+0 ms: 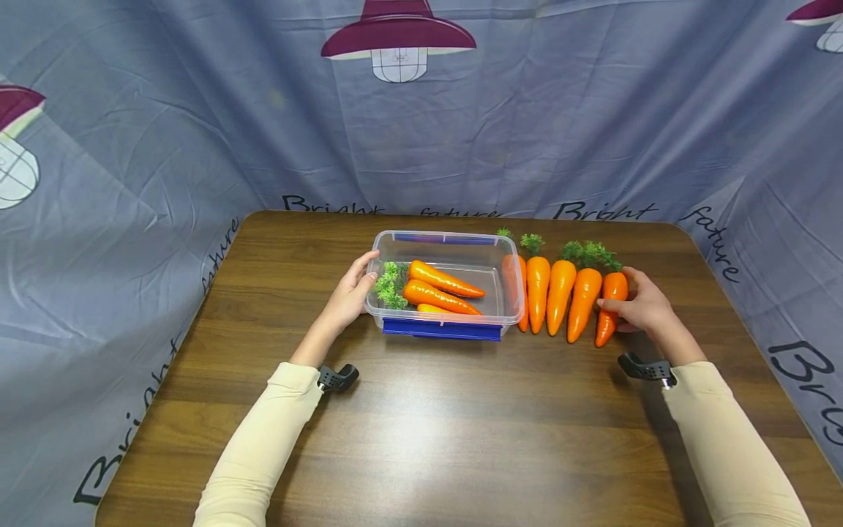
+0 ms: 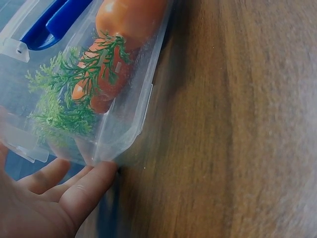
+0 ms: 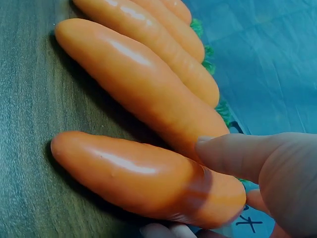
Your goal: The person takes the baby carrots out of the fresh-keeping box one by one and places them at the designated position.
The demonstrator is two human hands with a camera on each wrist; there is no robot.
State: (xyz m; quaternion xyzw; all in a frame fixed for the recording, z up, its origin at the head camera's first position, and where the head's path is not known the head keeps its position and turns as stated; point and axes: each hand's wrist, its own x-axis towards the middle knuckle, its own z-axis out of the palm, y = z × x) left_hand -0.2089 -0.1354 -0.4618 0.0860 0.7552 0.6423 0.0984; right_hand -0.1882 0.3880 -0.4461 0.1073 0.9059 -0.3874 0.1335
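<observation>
A clear plastic container [image 1: 448, 329] with blue latches holds three carrots, including an orange one [image 1: 443, 296], their green tops at its left end. My left hand [image 1: 347, 298] touches that end; in the left wrist view its fingers [image 2: 91, 191] lie fairly straight against the wall. On the right, my right hand [image 1: 648, 304] grips the outermost carrot [image 1: 612, 289] of a row. The right wrist view has the thumb on one side of this carrot [image 3: 129, 173] and fingertips on the other. It lies on the table.
Several more carrots [image 1: 560, 296] lie side by side between the container and my right hand, green tops toward the back. The nearest of them partly shows through the container's right wall. A printed grey-blue curtain [image 1: 421, 146] hangs behind the wooden table [image 1: 448, 439].
</observation>
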